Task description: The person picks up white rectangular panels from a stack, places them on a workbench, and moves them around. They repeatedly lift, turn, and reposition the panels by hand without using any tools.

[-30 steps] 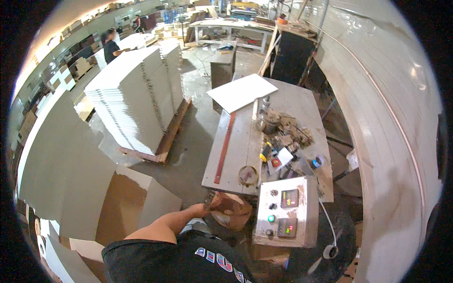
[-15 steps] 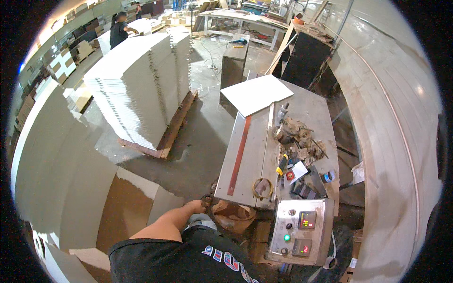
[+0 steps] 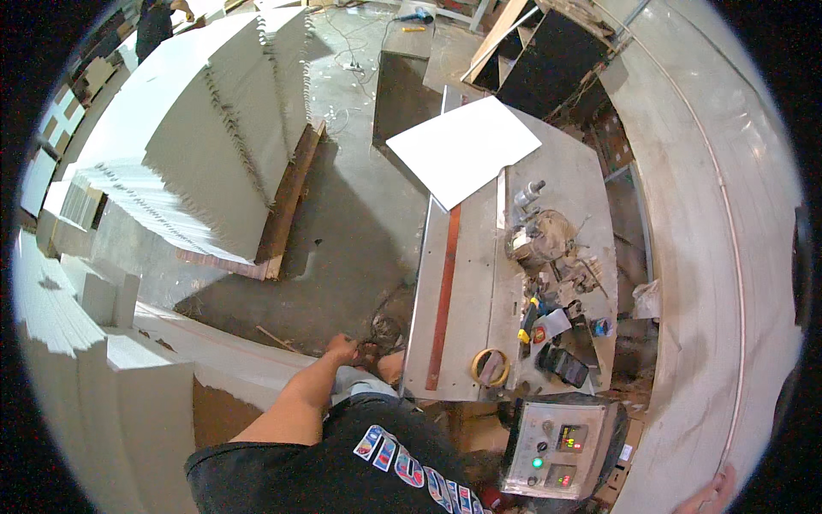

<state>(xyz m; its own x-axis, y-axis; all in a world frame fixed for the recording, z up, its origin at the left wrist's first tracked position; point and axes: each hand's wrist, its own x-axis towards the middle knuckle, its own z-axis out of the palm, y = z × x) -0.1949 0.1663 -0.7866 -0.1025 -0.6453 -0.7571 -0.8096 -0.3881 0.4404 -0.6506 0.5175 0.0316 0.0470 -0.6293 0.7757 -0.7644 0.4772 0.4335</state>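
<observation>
My left hand [image 3: 342, 347] hangs low beside the near left corner of a grey machine table [image 3: 479, 300]. Its fingers look loosely curled, and nothing shows in them. At the lower right rim, part of my right hand [image 3: 717, 492] appears with its fingers stretched out against a large pale surface [image 3: 685, 300]; the rest of it is cut off. A white panel [image 3: 467, 150] lies on the far end of the table, overhanging its left edge. Close to my body stands a control box [image 3: 558, 447] with two lit displays and a green light.
Tape roll [image 3: 491, 367], yellow-black knife [image 3: 528, 319] and dusty motor assembly [image 3: 548, 238] sit on the table. A tall stack of white panels [image 3: 205, 128] stands on a wooden pallet [image 3: 287, 206] at left. More pale boards [image 3: 145, 411] stand near left. A person [image 3: 154, 30] works beyond.
My view has tilted down and turned, so the stack and table sit differently in the picture. My right hand has come into view at the lower right. My left hand remains low by the table.
</observation>
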